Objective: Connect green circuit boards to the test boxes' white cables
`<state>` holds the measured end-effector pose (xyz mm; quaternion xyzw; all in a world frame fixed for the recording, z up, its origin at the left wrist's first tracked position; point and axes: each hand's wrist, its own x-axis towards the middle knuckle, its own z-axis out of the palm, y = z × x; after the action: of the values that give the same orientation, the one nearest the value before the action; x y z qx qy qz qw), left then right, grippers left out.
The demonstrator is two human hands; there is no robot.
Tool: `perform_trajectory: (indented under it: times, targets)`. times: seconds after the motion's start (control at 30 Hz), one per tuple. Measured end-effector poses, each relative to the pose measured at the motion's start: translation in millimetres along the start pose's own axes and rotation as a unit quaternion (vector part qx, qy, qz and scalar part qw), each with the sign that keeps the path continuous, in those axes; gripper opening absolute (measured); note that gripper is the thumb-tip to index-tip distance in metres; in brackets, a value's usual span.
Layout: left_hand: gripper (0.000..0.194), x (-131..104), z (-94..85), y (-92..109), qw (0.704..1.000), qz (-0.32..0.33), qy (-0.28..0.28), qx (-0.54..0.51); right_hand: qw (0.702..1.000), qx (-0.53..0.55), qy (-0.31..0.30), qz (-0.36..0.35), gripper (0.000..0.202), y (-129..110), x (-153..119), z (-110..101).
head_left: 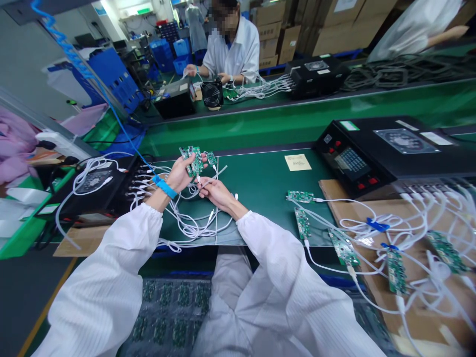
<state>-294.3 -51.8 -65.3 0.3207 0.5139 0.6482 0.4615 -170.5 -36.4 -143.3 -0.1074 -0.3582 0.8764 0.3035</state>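
In my left hand point(180, 173) are green circuit boards point(194, 159), held between thumb and fingers above the bench; I cannot tell how many. A blue wrist strap point(164, 186) circles the left wrist. My right hand point(217, 192) pinches the white plug of a cable point(199, 181) at the lower edge of the boards; whether the plug is fully seated is too small to tell. Another small board point(211, 158) with a white cable sits just beyond the left fingertips. Loose white cables point(193, 223) lie tangled below both hands.
A black box with cables point(100, 186) stands at left, a larger black tester point(372, 153) at right. Several wired boards point(302, 223) lie on the right, some on cardboard point(405, 317). A tray of boards point(167, 312) is below the bench edge. A co-worker point(232, 49) sits opposite.
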Motion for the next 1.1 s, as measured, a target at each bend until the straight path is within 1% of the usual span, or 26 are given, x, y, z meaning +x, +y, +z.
perform_trajectory:
  times: [0.17, 0.33, 0.57, 0.67, 0.77, 0.87, 0.97, 1.03, 1.1]
  targets:
    - [0.018, -1.0, 1.6, 2.6, 1.000, -0.003, -0.009, -0.003, 1.000, -0.005, 0.012, 0.003, 0.010, -1.2, -0.4, 0.6]
    - [0.019, -1.6, 1.2, 2.0, 1.000, 0.006, 0.001, -0.003, 1.000, -0.007, 0.012, 0.013, 0.011, -2.1, -0.8, 1.3]
    - [0.016, -1.1, 0.4, 1.1, 1.000, 0.008, -0.001, -0.009, 1.000, -0.001, 0.014, 0.016, 0.005, -2.0, -0.3, 1.8]
    - [0.018, -1.7, 0.6, 1.1, 1.000, 0.013, -0.002, 0.000, 1.000, 0.000, 0.009, 0.009, 0.009, -2.0, -0.7, 1.5]
    - [0.027, -0.8, -1.6, -0.4, 1.000, 0.012, 0.000, 0.019, 1.000, -0.009, 0.010, -0.008, 0.017, 0.9, 0.4, -0.7]
    - [0.034, 3.0, -7.4, -4.2, 0.997, 0.028, 0.016, 0.065, 0.998, -0.028, 0.017, -0.051, 0.030, 6.2, 3.5, -4.6]
    - [0.041, 7.5, -14.7, -7.7, 0.988, 0.073, 0.016, 0.133, 0.995, -0.053, 0.035, -0.082, 0.047, 10.8, 7.1, -8.2]
    - [0.046, 9.4, -18.3, -8.0, 0.973, 0.111, 0.016, 0.203, 0.993, -0.061, 0.044, -0.091, 0.055, 12.6, 9.4, -9.6]
    - [0.050, 10.2, -20.2, -6.4, 0.948, 0.150, 0.024, 0.280, 0.991, -0.062, 0.055, -0.102, 0.059, 13.8, 11.5, -10.6]
